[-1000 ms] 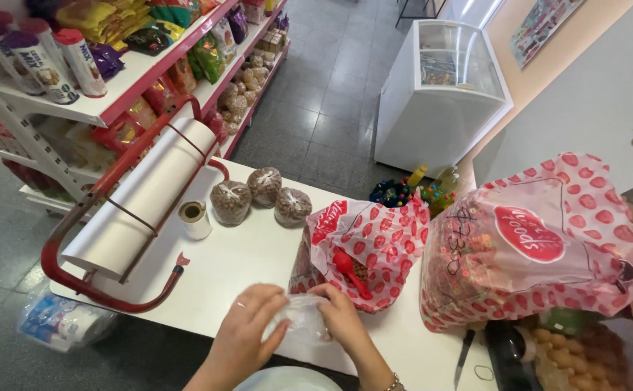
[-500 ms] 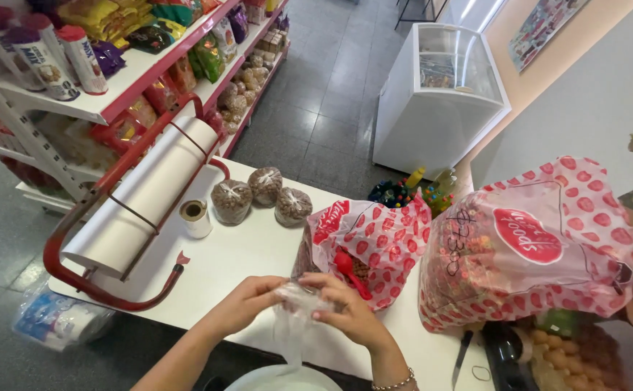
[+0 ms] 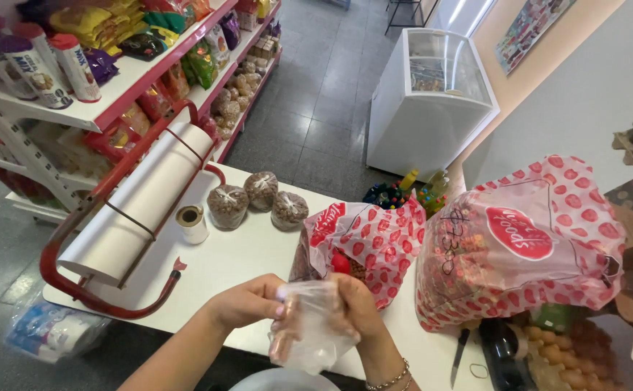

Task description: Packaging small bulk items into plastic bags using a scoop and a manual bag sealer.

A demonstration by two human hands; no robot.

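Both my hands hold a small clear plastic bag (image 3: 309, 329) above the near edge of the white counter (image 3: 237, 253). My left hand (image 3: 248, 303) pinches the bag's upper left edge. My right hand (image 3: 356, 308) grips its right side. The bag hangs limp between them and looks empty. Just behind my right hand lies a red-and-white spotted plastic bag (image 3: 371, 239) with dark goods inside. A larger, fuller spotted bag (image 3: 526, 239) stands to its right.
Three tied clear bags of nuts (image 3: 258, 199) sit at the counter's far side beside a tape roll (image 3: 192, 221). A red-framed white paper roll (image 3: 139, 206) fills the left end. Snack shelves (image 3: 114, 80) and a white chest freezer (image 3: 432, 98) stand beyond. A knife (image 3: 459, 355) lies near right.
My hands lifted the clear bag off the counter and drew it toward me; it now hangs between both hands instead of lying flat.
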